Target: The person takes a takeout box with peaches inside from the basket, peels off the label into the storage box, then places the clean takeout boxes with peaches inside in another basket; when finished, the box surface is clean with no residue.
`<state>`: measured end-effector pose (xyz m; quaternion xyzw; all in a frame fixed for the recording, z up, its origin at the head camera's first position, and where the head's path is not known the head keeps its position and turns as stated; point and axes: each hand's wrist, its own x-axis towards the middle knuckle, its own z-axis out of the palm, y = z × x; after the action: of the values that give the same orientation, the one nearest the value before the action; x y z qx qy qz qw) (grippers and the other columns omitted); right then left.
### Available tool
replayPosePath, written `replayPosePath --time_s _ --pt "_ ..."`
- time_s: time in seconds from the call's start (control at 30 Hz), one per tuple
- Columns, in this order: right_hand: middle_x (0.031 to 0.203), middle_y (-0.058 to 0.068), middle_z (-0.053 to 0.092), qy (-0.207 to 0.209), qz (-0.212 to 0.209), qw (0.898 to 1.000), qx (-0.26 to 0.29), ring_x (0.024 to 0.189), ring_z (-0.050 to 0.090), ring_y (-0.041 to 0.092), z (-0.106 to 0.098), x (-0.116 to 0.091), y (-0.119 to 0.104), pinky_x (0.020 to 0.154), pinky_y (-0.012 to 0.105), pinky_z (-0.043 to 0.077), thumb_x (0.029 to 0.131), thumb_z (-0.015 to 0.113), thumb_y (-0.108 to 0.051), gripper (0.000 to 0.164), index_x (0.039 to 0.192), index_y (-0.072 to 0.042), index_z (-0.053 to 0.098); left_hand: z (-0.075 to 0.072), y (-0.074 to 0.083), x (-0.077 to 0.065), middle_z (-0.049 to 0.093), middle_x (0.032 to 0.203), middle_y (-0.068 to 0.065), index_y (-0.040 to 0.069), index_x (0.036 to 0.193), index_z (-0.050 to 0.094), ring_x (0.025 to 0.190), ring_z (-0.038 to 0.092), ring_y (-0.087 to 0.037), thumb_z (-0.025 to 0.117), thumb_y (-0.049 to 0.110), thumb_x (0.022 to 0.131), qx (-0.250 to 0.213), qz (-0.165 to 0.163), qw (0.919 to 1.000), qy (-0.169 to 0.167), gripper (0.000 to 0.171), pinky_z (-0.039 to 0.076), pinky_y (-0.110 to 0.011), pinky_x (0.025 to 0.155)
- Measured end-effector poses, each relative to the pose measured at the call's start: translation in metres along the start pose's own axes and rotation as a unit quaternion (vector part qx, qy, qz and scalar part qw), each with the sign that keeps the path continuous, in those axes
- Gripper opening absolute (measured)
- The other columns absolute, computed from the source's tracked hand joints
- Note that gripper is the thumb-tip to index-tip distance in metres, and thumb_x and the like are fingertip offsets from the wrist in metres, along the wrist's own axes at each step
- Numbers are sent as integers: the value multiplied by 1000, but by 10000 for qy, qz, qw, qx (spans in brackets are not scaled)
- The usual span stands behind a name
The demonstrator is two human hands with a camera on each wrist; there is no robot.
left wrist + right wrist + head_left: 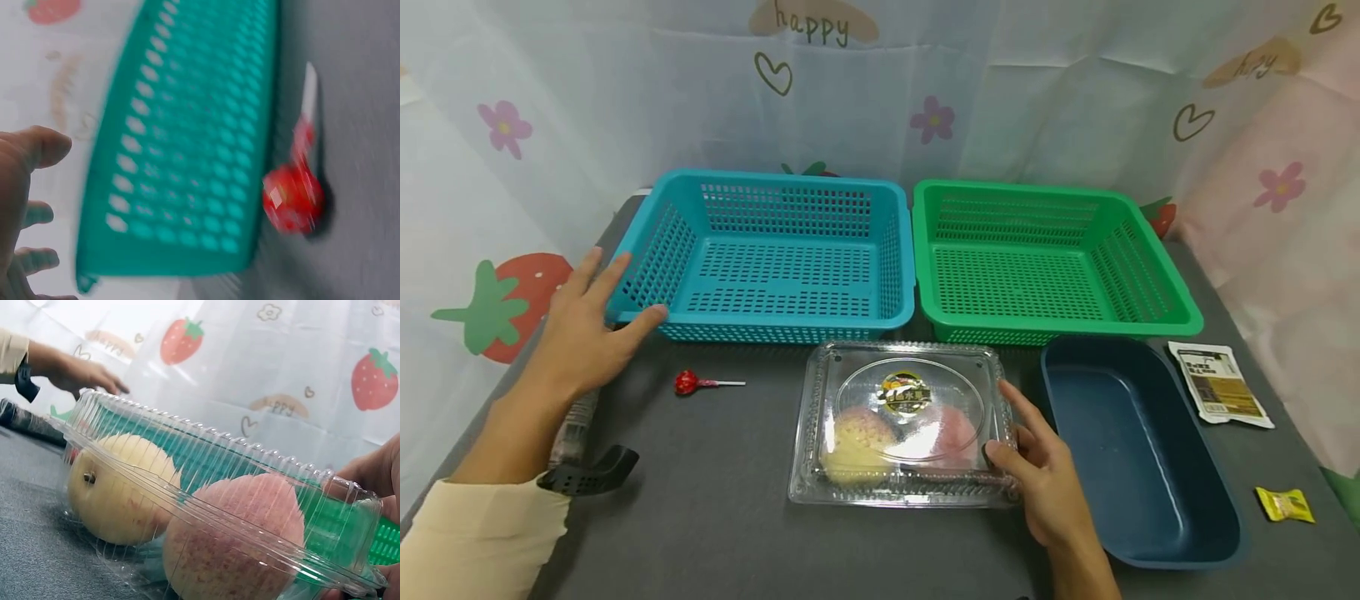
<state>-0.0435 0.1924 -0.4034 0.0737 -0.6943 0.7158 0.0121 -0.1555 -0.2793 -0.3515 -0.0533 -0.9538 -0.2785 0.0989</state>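
A clear plastic box lies flat on the dark table, its lid down. Through it show a yellow fruit with a stem and a pinkish one, both apple-like. My right hand grips the box's right end, thumb near the front and index finger along the side. Over the near left corner of the blue basket, my left hand is spread with nothing in it; whether it touches the rim I cannot tell. A red lollipop lies on the table before that basket.
Beside the blue basket stands a green basket. A dark blue tub is right of the box, with a white-and-brown packet and a small yellow wrapped sweet beyond it. A labelled cylindrical item lies partly hidden under my left forearm.
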Motion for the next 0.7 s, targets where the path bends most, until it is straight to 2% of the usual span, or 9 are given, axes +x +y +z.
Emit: replayPosePath --time_s 0.2,0.4,0.53,0.7 --pt "87 22 53 128 63 9999 -63 73 53 16 1 -1 -1 59 28 49 91 57 8 66 151 -8 33 -5 30 -24 9 158 -19 12 154 24 141 6 -45 62 31 93 -430 291 9979 377 75 12 -76 97" --pt "88 23 53 187 176 9994 -215 74 53 18 2 -1 -2 60 29 49 92 58 6 66 151 -10 33 -1 60 -48 12 159 -12 16 153 30 142 11 -40 68 27 89 -937 512 9928 547 75 16 -75 97" --pt "85 21 50 176 130 9995 -248 73 50 18 2 -1 -3 59 28 47 92 58 6 66 151 -9 33 3 73 -57 14 159 -10 18 152 34 142 13 -36 71 25 87 -1218 732 9880 607 74 15 -75 99" --pt "85 21 50 188 102 9994 -279 74 50 18 3 -1 -3 59 28 47 92 58 6 66 151 -9 33 9 82 -63 17 158 -8 20 150 38 139 21 -40 72 24 87 -1546 905 9820 600 73 19 -75 97"
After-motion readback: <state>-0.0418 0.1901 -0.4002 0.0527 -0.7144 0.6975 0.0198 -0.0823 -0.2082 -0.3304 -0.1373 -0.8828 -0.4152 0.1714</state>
